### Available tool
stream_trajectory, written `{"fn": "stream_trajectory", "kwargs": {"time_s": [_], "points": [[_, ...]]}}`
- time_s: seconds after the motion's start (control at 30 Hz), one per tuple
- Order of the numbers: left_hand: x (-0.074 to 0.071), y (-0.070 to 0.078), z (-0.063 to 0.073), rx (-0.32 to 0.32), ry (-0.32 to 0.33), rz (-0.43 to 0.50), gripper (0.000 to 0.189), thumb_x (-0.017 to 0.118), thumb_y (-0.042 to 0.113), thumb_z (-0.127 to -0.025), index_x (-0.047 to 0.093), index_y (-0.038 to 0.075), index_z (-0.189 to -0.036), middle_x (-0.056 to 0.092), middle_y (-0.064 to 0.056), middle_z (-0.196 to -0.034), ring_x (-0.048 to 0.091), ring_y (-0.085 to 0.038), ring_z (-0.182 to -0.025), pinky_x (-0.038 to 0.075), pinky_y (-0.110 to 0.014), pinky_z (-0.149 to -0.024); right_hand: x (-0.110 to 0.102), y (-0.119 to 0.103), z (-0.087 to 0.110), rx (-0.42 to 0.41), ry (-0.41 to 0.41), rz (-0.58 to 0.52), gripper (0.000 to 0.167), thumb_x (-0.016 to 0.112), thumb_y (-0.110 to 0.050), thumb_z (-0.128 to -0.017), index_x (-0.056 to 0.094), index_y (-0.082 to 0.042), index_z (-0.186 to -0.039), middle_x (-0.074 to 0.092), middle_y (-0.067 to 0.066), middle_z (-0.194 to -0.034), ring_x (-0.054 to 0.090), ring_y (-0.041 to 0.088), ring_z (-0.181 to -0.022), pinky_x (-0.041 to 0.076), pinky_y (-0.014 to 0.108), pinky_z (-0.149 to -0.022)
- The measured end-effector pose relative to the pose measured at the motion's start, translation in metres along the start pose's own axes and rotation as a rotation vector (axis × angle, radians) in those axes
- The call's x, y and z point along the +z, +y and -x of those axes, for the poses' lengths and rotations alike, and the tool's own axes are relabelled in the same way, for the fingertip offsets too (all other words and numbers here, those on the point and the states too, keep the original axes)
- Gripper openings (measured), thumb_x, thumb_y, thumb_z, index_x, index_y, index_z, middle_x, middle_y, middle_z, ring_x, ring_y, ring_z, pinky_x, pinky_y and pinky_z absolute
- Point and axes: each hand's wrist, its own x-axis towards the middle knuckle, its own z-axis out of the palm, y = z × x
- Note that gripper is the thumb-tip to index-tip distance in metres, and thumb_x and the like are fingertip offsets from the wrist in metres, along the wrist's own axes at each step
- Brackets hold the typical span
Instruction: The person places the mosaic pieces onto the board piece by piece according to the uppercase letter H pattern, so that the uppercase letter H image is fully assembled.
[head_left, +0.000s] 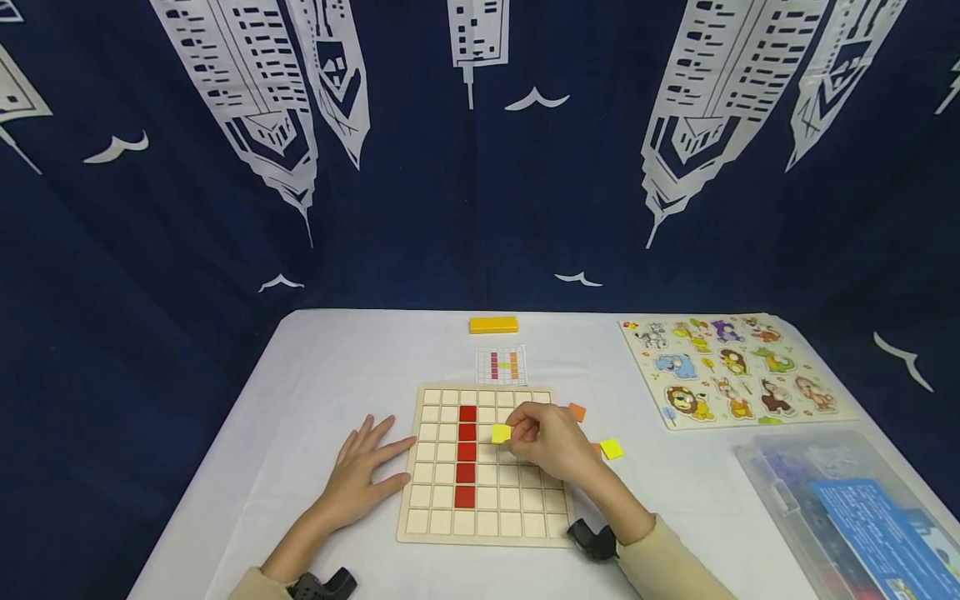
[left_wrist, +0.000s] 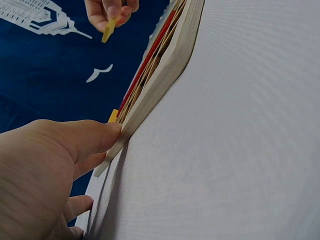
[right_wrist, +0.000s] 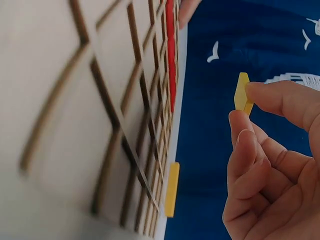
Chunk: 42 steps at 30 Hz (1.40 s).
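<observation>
A wooden grid board [head_left: 435, 522] lies on the white table, with a column of several red square tiles [head_left: 466, 452] set in its cells. My right hand [head_left: 551, 440] pinches a yellow square tile [head_left: 500, 433] between thumb and fingertips, above the middle of the board. In the right wrist view that yellow tile [right_wrist: 242, 95] is seen nearly edge-on, apart from the grid. My left hand [head_left: 362, 475] lies with fingers spread at the board's left side. In the left wrist view, its fingertips touch the board's edge [left_wrist: 170, 70].
Beyond the board lie a small pattern card [head_left: 501, 365] and a yellow bar [head_left: 492, 325]. An orange tile [head_left: 577, 412] and another yellow tile [head_left: 612, 449] lie right of the board. Farther right are an animal puzzle [head_left: 716, 375] and a clear plastic box [head_left: 780, 475].
</observation>
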Motion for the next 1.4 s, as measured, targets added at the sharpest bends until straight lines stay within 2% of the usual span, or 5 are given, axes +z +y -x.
{"fn": "stream_trajectory", "kwargs": {"time_s": [0.43, 0.63, 0.97, 1.2, 1.4], "points": [[0.0, 0.001, 0.0, -0.005, -0.001, -0.003, 0.047, 0.073, 0.03, -0.085, 0.065, 0.019, -0.13, 0.035, -0.02, -0.155, 0.009, -0.048, -0.148, 0.001, -0.065, -0.116, 0.019, 0.005, -0.008, -0.042, -0.034, 0.027, 0.018, 0.081, -0.007, -0.074, 0.068, -0.006, -0.086, 0.06, -0.008, -0.067, 0.053, 0.003, -0.059, 0.046, 0.017, -0.057], [0.0, 0.001, -0.001, -0.006, -0.002, -0.008, 0.048, 0.073, 0.031, -0.085, 0.065, 0.018, -0.13, 0.035, -0.02, -0.155, 0.009, -0.048, -0.148, 0.001, -0.065, -0.116, 0.025, 0.009, -0.012, -0.022, -0.071, 0.106, 0.018, 0.083, -0.01, -0.073, 0.067, -0.01, -0.082, 0.057, -0.009, -0.065, 0.051, 0.004, -0.06, 0.042, 0.018, -0.057], [0.0, 0.001, -0.001, -0.003, 0.001, -0.007, 0.048, 0.073, 0.032, -0.085, 0.065, 0.019, -0.13, 0.036, -0.02, -0.155, 0.009, -0.048, -0.148, 0.001, -0.065, -0.116, 0.029, 0.01, -0.013, -0.076, -0.104, 0.218, 0.018, 0.083, -0.011, -0.073, 0.066, -0.011, -0.079, 0.055, -0.01, -0.062, 0.049, 0.004, -0.059, 0.039, 0.021, -0.055], [0.0, 0.001, 0.0, 0.002, 0.012, -0.006, 0.048, 0.073, 0.033, -0.084, 0.065, 0.018, -0.129, 0.036, -0.02, -0.155, 0.01, -0.048, -0.148, 0.002, -0.066, -0.115, 0.029, 0.009, -0.014, -0.094, -0.118, 0.185, 0.019, 0.084, -0.012, -0.074, 0.068, -0.009, -0.083, 0.057, -0.009, -0.063, 0.049, 0.003, -0.06, 0.042, 0.02, -0.059], [0.001, 0.001, 0.0, -0.003, 0.005, -0.009, 0.048, 0.073, 0.034, -0.085, 0.065, 0.019, -0.13, 0.036, -0.02, -0.155, 0.009, -0.047, -0.148, 0.002, -0.066, -0.116, 0.018, 0.007, -0.009, -0.047, -0.126, 0.038, 0.021, 0.082, -0.011, -0.077, 0.069, -0.005, -0.092, 0.06, -0.008, -0.07, 0.052, 0.004, -0.06, 0.044, 0.018, -0.058]]}}
